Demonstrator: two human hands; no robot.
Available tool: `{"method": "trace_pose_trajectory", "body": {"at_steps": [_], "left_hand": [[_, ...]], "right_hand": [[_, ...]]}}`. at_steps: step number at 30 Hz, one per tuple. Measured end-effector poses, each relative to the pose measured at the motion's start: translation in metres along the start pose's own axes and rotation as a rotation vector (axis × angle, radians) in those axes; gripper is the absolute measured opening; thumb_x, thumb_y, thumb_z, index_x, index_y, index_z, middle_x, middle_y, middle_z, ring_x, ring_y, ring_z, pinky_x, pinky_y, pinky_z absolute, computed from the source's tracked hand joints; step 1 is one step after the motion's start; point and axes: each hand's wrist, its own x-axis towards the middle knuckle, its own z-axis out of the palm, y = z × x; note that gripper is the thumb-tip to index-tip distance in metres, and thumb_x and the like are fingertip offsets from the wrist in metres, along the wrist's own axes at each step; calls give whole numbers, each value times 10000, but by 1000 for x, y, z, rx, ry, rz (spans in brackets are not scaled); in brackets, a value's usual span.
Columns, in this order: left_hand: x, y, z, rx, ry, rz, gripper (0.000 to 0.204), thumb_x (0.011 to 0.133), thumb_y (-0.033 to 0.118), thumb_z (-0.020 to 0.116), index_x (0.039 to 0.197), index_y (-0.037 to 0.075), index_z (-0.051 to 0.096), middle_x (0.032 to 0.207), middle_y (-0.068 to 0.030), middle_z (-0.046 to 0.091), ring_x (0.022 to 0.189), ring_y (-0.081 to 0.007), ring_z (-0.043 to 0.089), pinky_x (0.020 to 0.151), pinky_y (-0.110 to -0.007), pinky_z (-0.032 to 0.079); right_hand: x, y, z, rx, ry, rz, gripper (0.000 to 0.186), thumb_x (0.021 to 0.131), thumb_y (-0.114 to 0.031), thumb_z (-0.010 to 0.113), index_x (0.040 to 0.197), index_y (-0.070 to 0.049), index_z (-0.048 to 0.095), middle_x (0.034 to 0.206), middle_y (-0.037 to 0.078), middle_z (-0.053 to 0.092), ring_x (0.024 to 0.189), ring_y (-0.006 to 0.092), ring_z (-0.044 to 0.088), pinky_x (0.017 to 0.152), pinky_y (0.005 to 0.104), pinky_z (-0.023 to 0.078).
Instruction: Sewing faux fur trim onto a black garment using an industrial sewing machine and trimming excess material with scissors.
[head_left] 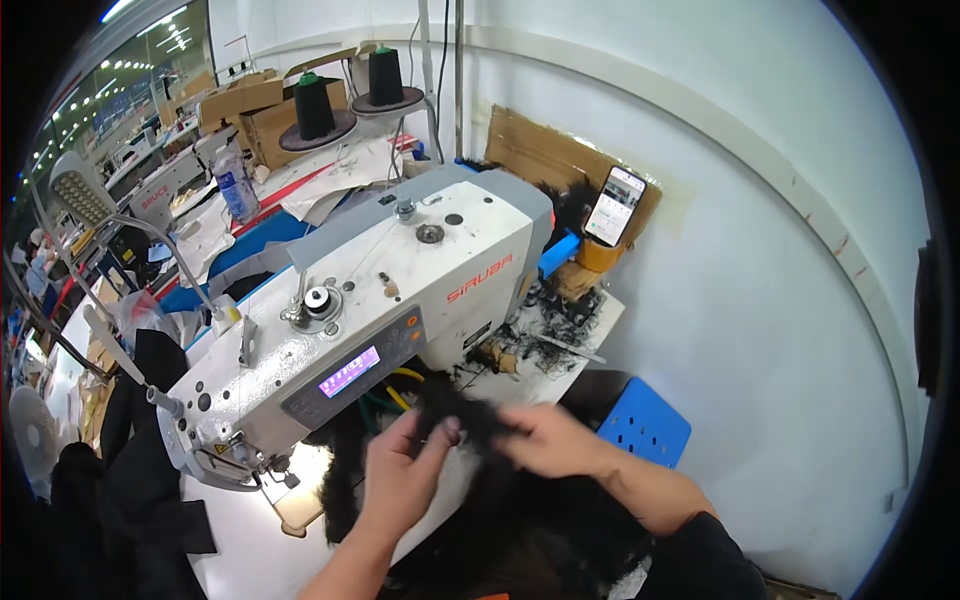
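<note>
Clamping black fur (pixel 452 400) in left hand (pixel 402 482) and, blurred, right hand (pixel 548 440). Apparently partway: gripped, not under sewing machine (pixel 385 265), ahead-left of left hand.

Fabric (pixel 455 398) is before the sewing machine (pixel 420 262), thread cones (pixel 385 78) behind.

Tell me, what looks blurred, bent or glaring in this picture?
Head view: the right hand is blurred, the left hand sharper; head view: the wall rail bows with the wide lens, and the corners go black; head view: bright light glares below the needle end of the sewing machine.
</note>
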Motion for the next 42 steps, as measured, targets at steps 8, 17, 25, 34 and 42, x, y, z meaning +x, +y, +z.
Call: {"method": "trace_pose_trajectory", "body": {"at_steps": [8,17,25,34,42], "left_hand": [[-62,-32,-38,634,124,385,335,870,68,737,1192,2,671,989,-145,733,872,-313,684,803,-388,532],[-107,-82,-69,861,278,465,384,762,5,764,1136,18,679,1051,-162,672,974,-372,630,863,-462,493],[-87,-74,-82,1102,500,366,470,801,97,756,1259,41,664,1256,-166,615,1112,-412,549,954,-483,473],[-89,-90,-88,1075,527,258,359,846,87,733,1195,27,674,986,-115,594,911,-319,560,799,-442,445],[-89,-85,-84,1044,563,273,322,855,28,724,1169,6,655,961,-135,625,882,-340,581,785,-444,468]], "right_hand": [[72,-34,-204,-29,1470,-637,480,1111,-424,469,1051,-5,695,865,68,668,763,178,611,759,334,499],[187,47,-245,-748,1115,-119,373,949,-215,645,1220,40,674,1145,281,709,1109,418,681,989,456,519],[42,-11,-96,-699,670,230,266,978,-210,645,978,50,705,759,148,714,607,208,681,631,359,527],[72,-31,77,-645,60,-413,311,924,-102,669,1232,-62,643,1158,142,682,1036,343,684,863,447,576],[132,-18,91,-832,134,-55,495,860,-134,674,1329,-52,538,1259,236,593,1085,441,633,924,464,555]]}}
